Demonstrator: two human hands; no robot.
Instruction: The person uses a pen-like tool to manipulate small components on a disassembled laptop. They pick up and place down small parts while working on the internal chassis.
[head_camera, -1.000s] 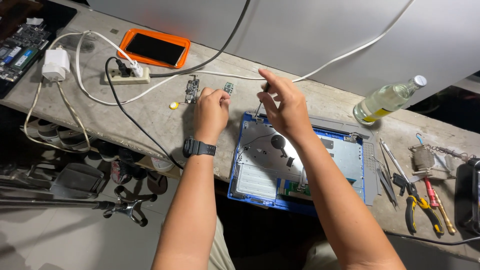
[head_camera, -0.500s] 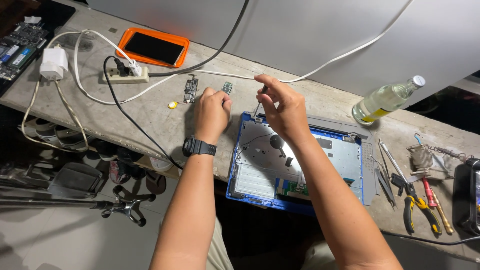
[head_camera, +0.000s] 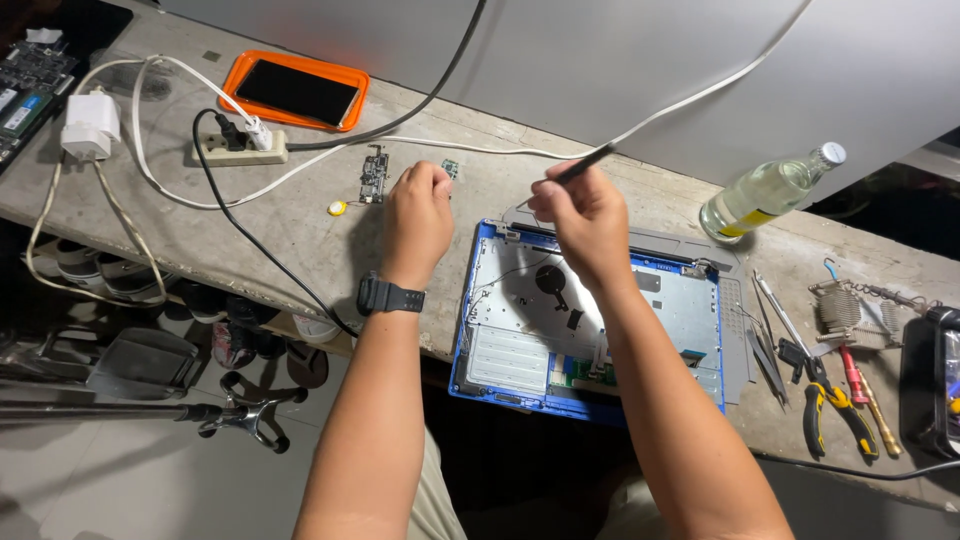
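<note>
While the right hand (head_camera: 585, 215) pinches a thin black tool (head_camera: 578, 170) between its fingertips, the tool's tip points down toward the top left corner of the opened laptop (head_camera: 600, 320), directly below the fingers. Left of them, the left hand (head_camera: 418, 215) rests curled on the workbench (head_camera: 300, 230), fingers pressed together. Just beyond its knuckles lie a small circuit board (head_camera: 375, 173) and a green chip (head_camera: 451, 168).

Laptop base (head_camera: 640, 330): I see it opened, blue-rimmed, lying flat with its grey metal inner plate up, overhanging the near bench edge.
Screwdriver (head_camera: 575, 172): thin, dark, tilted, raised over the laptop base's far left corner.
Small circuit board (head_camera: 375, 174): dark, narrow, flat, well left of the laptop base.
</note>
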